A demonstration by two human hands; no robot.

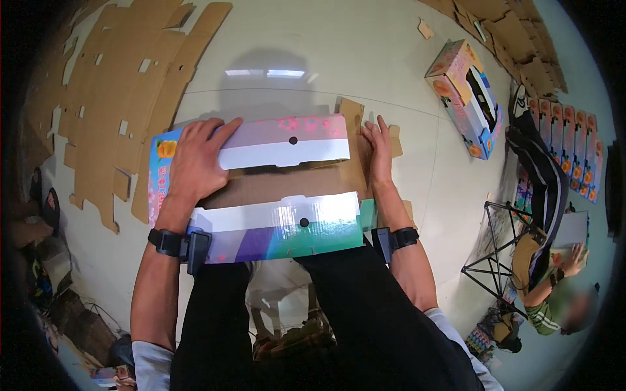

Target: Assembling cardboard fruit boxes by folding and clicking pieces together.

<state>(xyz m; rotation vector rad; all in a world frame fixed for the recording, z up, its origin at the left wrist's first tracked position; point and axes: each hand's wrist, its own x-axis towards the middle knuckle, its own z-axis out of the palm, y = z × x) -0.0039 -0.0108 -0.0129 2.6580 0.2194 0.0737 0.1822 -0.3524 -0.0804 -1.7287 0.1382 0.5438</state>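
Observation:
A printed cardboard carton [287, 225], partly folded, lies across my lap in pink, purple, green and white. Its two long top panels stand apart, each with a round hole, and the brown inside shows between them. My left hand [199, 156] is closed over the left part of the far panel, beside the blue end with orange fruit pictures. Against the brown end flap [352, 137] on the right, my right hand [380, 153] is held with its fingers stretched out. Part of its palm side is hidden from view.
Flat brown cardboard sheets [124, 85] cover the floor at left. A folded fruit carton [463, 98] stands at far right, near more cardboard [505, 32]. At the right sit a co-worker [544, 306], a black-legged stool [499, 260] and a row of printed cartons [570, 140].

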